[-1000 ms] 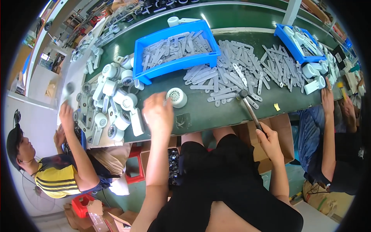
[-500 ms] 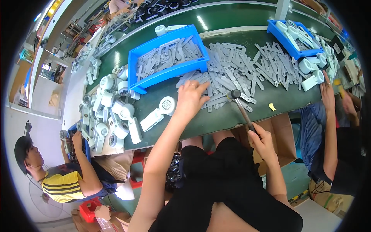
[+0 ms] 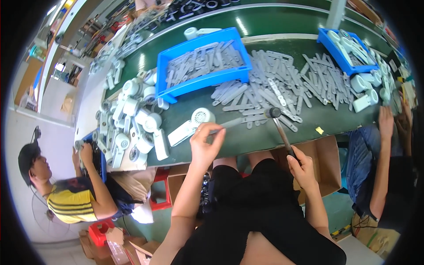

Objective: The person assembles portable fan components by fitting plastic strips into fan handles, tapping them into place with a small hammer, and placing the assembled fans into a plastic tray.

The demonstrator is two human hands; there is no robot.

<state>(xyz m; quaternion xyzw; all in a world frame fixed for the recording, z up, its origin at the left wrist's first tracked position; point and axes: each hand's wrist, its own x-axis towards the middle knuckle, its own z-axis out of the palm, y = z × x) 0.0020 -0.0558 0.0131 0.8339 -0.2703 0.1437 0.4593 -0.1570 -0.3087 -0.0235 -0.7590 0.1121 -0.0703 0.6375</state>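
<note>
My left hand [image 3: 206, 145] is closed, with thumb and fingers pinching one end of a flat grey plastic strip [image 3: 233, 122] over the near part of the green table. Just behind and left of that hand lies a pale mint handheld fan [image 3: 202, 115], its round grille facing up. My right hand [image 3: 303, 168] grips the handle of a small hammer [image 3: 282, 135]. The hammer's dark round head is over the near edge of a loose heap of grey strips [image 3: 274, 73].
A blue bin [image 3: 204, 83] of strips stands behind the hands. Many pale fans [image 3: 151, 123] are piled at left. Further right are another strip heap [image 3: 329, 81] and a blue bin [image 3: 352, 70] of fans. Co-workers sit on both sides. An open cardboard box [image 3: 324, 163] is below the table edge.
My left hand has left the strip heap and come back toward me, now with a strip in its fingers. The hammer stays in my right hand. The view has shifted slightly.
</note>
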